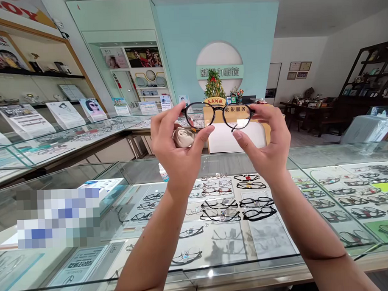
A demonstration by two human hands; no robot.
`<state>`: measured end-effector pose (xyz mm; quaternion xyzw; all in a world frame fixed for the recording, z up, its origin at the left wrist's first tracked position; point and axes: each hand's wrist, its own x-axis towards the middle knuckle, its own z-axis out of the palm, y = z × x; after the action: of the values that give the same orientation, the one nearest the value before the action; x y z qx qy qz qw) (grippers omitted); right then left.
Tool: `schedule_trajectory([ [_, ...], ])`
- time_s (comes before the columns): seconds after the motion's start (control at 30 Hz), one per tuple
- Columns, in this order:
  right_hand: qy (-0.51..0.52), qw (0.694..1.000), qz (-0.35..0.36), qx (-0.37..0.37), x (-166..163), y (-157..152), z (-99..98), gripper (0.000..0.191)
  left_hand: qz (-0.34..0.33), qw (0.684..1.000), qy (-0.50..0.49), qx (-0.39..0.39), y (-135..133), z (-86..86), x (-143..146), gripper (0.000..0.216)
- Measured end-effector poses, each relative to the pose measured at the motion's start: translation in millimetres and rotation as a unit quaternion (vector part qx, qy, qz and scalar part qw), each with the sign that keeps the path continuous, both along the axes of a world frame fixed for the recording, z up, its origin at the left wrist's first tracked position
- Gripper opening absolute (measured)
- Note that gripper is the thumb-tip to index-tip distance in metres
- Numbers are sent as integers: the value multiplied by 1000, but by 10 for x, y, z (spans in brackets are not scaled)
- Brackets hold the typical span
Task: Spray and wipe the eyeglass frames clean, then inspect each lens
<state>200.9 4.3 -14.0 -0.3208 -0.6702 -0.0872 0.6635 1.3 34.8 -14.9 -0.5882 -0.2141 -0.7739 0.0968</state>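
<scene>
A pair of black round-framed eyeglasses is held up level in front of me, above the glass display counter. My left hand grips the frame's left end between fingers and thumb. A crumpled cream cloth is tucked in the same palm. At the other end, my right hand pinches the frame with its fingers, and the thumb points up below the right lens. A temple tip shows near that thumb; most of the temples are hidden.
Below my arms a glass display counter holds several rows of eyeglasses. A small white bottle stands past my left forearm. More glass cases with upright cards line the left side. Behind are a chair and a plant.
</scene>
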Motion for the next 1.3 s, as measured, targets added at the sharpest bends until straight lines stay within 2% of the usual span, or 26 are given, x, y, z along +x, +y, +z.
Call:
schedule_trajectory([
  [0.17, 35, 999, 3, -4, -53, 21, -54, 53, -4, 1000, -12, -25, 32, -50, 45, 61],
  [0.33, 51, 995, -41, 70, -44, 118, -77, 51, 2, 999, -23, -47, 90, -110, 65, 58],
  [0.43, 49, 994, -62, 81, -42, 135, -78, 45, 4, 998, -29, -55, 91, -115, 76, 55],
  [1.03, 49, 996, -66, 32, -54, 41, -32, 36, 10, 998, -40, -44, 88, -82, 74, 52],
  [1.3, 37, 997, -66, -5, -63, 57, -46, 37, 59, 998, -22, -1, 79, -42, 29, 50],
])
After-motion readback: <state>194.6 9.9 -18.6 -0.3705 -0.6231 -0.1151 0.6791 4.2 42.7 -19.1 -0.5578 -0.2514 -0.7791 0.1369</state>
